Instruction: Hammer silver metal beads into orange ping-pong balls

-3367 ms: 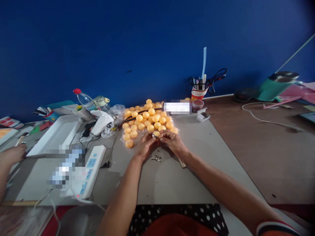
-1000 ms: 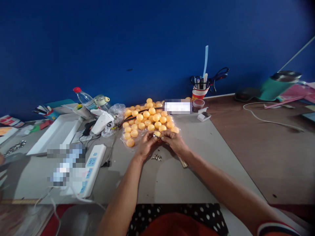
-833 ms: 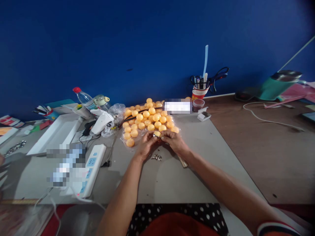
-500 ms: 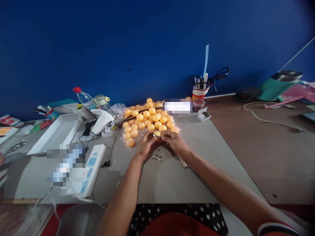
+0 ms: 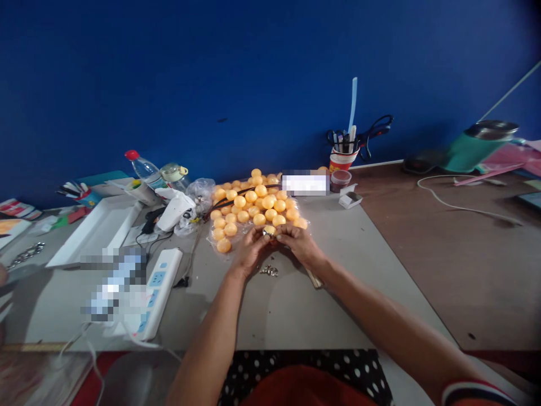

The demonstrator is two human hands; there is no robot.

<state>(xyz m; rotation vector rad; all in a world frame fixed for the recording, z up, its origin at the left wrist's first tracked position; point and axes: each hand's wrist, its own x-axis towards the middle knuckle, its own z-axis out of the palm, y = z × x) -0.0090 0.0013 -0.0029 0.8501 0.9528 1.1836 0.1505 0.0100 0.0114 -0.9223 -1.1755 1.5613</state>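
Observation:
My left hand (image 5: 250,248) is closed with its fingertips round an orange ping-pong ball (image 5: 269,230) that has shiny silver bits on its near side. From the right, my right hand (image 5: 299,242) meets the ball's edge, thumb and fingers pinched together; whatever lies between those fingertips is too small to make out. Below the hands, a small heap of shiny metal pieces (image 5: 269,271) lies on the grey table. Just behind them spreads a pile of orange ping-pong balls (image 5: 253,197) on clear plastic. A thin wooden piece (image 5: 314,279) pokes out under my right wrist.
To the left are a white power strip (image 5: 159,287) with cables, a white tray (image 5: 95,231) and a bottle with a red cap (image 5: 143,168). A paper cup of pens and scissors (image 5: 343,159) stands at the back. Part of another person's hand (image 5: 2,274) shows at the left edge.
Both hands stay in the same place on the ball, with hardly any visible movement. The view has shifted very slightly.

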